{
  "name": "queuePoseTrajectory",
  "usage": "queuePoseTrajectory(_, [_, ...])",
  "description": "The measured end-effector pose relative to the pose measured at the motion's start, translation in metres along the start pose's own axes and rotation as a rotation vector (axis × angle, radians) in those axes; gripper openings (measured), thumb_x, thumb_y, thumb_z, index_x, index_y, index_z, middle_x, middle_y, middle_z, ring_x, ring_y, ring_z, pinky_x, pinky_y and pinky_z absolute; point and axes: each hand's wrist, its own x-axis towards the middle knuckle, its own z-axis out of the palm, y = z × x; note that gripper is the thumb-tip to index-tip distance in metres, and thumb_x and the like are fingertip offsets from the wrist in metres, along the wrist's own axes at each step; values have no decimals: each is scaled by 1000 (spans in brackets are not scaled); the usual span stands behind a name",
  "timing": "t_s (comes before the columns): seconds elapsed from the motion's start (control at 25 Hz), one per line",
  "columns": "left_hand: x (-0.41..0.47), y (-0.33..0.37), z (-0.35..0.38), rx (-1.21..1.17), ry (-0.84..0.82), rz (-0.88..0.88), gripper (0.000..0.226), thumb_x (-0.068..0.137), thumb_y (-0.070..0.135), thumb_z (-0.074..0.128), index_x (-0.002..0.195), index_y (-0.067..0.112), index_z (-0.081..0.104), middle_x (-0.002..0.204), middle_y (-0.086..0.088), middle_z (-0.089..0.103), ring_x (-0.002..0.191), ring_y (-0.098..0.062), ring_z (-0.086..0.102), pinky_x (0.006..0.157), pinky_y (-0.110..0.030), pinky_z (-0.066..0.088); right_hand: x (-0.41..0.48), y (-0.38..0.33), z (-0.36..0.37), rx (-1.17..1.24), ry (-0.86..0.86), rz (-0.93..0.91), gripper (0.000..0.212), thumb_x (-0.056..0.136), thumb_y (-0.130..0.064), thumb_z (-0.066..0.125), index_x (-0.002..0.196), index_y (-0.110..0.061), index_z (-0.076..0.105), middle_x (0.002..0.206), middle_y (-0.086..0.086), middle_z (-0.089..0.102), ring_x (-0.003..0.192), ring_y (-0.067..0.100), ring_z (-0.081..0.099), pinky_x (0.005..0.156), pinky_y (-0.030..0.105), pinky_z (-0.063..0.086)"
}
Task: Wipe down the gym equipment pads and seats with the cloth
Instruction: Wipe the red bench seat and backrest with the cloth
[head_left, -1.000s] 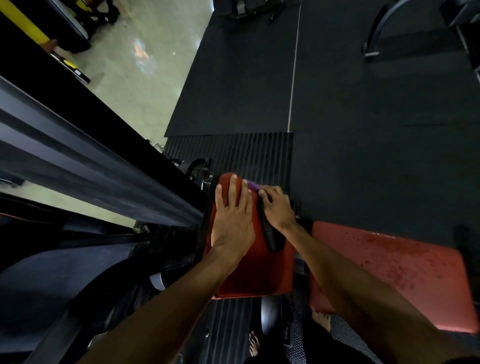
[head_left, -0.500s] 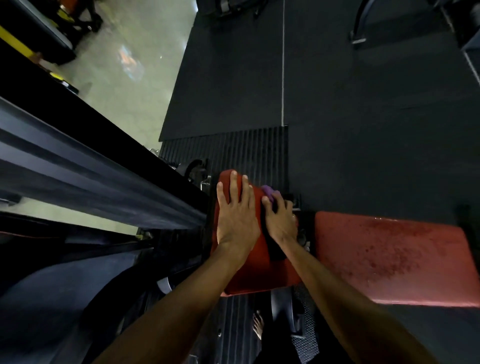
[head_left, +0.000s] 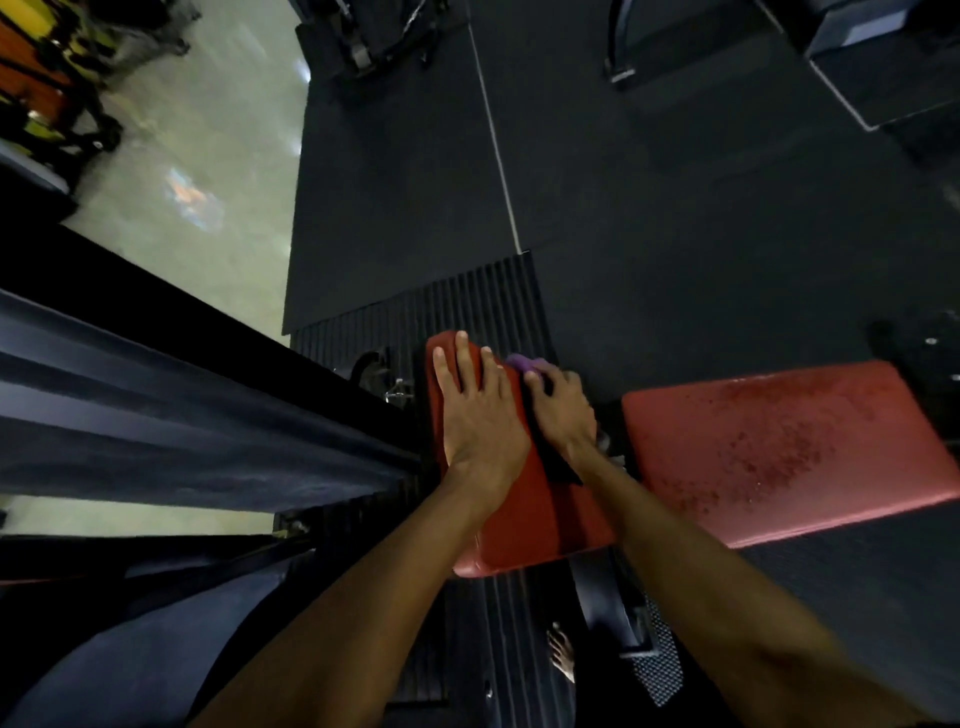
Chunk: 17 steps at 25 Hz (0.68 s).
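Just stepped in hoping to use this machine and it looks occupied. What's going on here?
A person is wiping down the machine's upholstery. Their left hand lies flat on the small red pad, steadying it. The right hand grips a dark cloth with a purple bit showing and presses it against the pad's right side near the top. The larger red seat to the right is speckled with darker spots, perhaps moisture, and no hand is on it.

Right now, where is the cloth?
Head view, centre: the cloth pokes out from under the right hand at the far edge of the small pad, beside the left hand.
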Motion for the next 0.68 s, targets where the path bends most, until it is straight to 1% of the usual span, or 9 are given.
queuePoseTrajectory(0.08, [0,-1,-1,-10,-13,65,65,102,44,19,157,9,23,165,-17,14,151,-45,-9,112,-70,-10,-41,2,3,61,43,-188,46,103,-52,45,147,-38,48,151,-3,42,129,18,52,103,38,44])
queuePoseTrajectory(0.16, [-2,-3,-3,-3,-28,138,70,100,52,22,156,10,27,163,-15,21,152,-39,-2,112,-68,-13,-81,34,12,108,83,-246,46,102,-52,50,146,-40,48,155,-8,40,131,8,47,104,33,43])
queuePoseTrajectory(0.24, [-7,-6,-5,21,-46,204,68,100,49,22,155,10,28,163,-15,24,153,-37,0,113,-66,-15,-97,77,21,90,137,-164,45,100,-55,51,143,-42,50,153,-7,42,134,13,47,106,36,43])
queuePoseTrajectory(0.32, [-14,-3,-6,95,-76,239,66,101,45,21,157,10,22,164,-17,18,153,-38,-2,113,-66,-17,-85,108,27,46,144,30,46,100,-57,49,143,-40,49,148,1,45,133,29,51,105,43,43])
queuePoseTrajectory(0.4, [-23,6,-5,153,-112,273,67,102,47,21,159,11,16,163,-17,19,152,-39,3,114,-65,-17,-60,109,25,11,97,206,49,101,-57,45,145,-36,48,145,9,44,126,40,54,103,48,43])
queuePoseTrajectory(0.44, [-28,10,-3,174,-130,292,68,102,47,21,159,11,16,162,-17,20,152,-39,6,115,-64,-16,-49,100,22,7,85,232,49,102,-57,44,145,-34,47,146,11,43,125,41,55,102,48,44])
queuePoseTrajectory(0.48, [-32,14,0,202,-141,311,68,102,48,21,159,11,16,162,-17,20,151,-39,7,115,-64,-15,-41,88,21,-1,90,204,49,103,-55,42,145,-32,47,146,12,44,125,41,55,101,47,44])
queuePoseTrajectory(0.56, [-36,18,6,261,-138,348,66,103,47,19,158,11,16,164,-17,18,152,-39,6,117,-63,-13,-48,61,18,-10,137,57,46,103,-49,45,145,-32,46,145,9,47,126,36,54,100,45,43])
queuePoseTrajectory(0.68, [-34,21,9,286,-147,384,66,104,47,18,158,9,16,165,-17,13,152,-39,3,117,-63,-12,-97,57,14,18,162,-157,46,100,-51,53,144,-39,47,141,-2,49,125,24,55,98,40,44])
